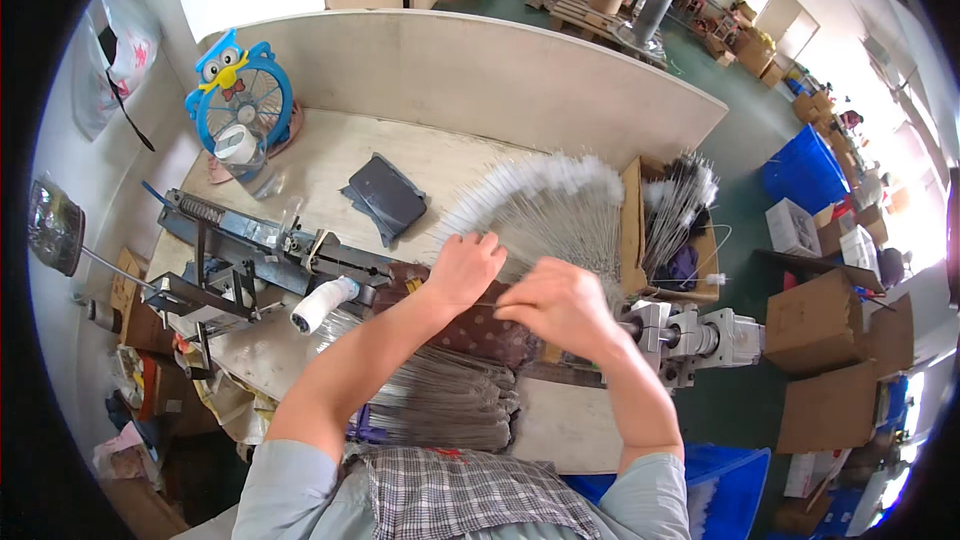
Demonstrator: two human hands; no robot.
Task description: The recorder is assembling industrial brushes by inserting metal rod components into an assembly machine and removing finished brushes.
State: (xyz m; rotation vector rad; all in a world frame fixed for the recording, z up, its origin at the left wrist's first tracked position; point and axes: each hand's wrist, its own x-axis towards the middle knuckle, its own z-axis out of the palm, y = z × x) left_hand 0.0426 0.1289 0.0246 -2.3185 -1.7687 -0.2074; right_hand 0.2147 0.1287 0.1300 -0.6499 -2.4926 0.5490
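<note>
My left hand (468, 270) is closed with its fingers curled, above a brown dotted cloth (490, 335) on the bench; what it grips, if anything, is hidden. Just to its right, my right hand (560, 305) pinches the end of a thin wire (484, 304), somewhat blurred. Beyond both hands lies a fanned pile of thin wire-stemmed brushes (560, 210) with fluffy white tufts. Nearer my body rests a thick bundle of grey wire stems (440, 402).
A metal bench machine (260, 240) with a white-wrapped handle (325, 304) stands at left. A motor-like chuck unit (700, 338) sits at right, below a cardboard box (634, 230) of brushes. Behind are a blue fan (243, 100) and a dark flat case (387, 195). A blue bin (735, 485) stands lower right.
</note>
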